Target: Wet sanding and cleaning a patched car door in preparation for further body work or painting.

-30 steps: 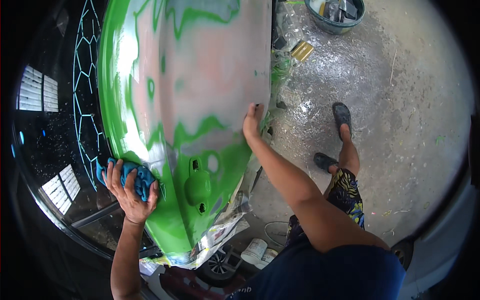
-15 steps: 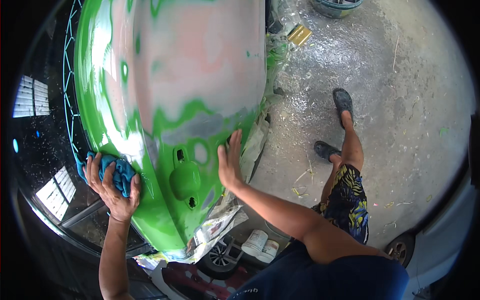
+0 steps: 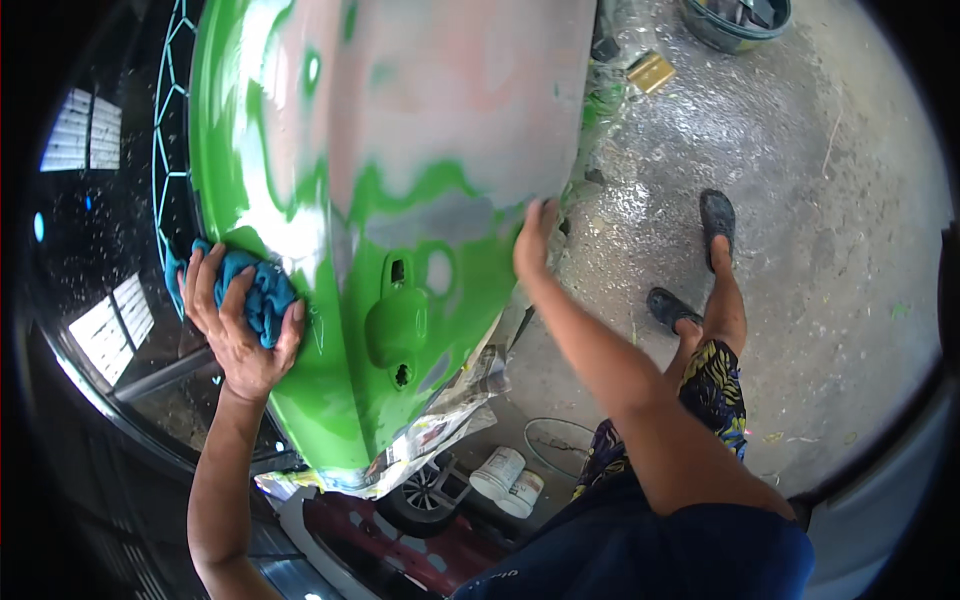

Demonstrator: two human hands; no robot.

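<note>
A green car door panel (image 3: 330, 390) with sanded grey and pinkish patches stretches ahead of me. On its left edge, beside the dark window glass (image 3: 140, 230), my left hand (image 3: 243, 340) presses a crumpled teal cloth (image 3: 262, 295), fingers bent over it. My right hand (image 3: 535, 240) is at the panel's right edge, its fingers together. Something small and dark shows at those fingertips; its kind cannot be made out. Between the hands lies the handle recess (image 3: 395, 330), with a hole at each end.
Newspaper masking (image 3: 430, 430) hangs along the panel's lower edge. White buckets (image 3: 497, 473) stand near a car wheel (image 3: 425, 500). A dark tub (image 3: 735, 25) and a gold-coloured block (image 3: 651, 72) sit on the wet concrete floor (image 3: 800, 260). My feet in dark clogs are at right.
My right hand has moved right and up, from the green area beside the handle recess to the panel's right edge. My left hand remains on the cloth; the whole view has shifted.
</note>
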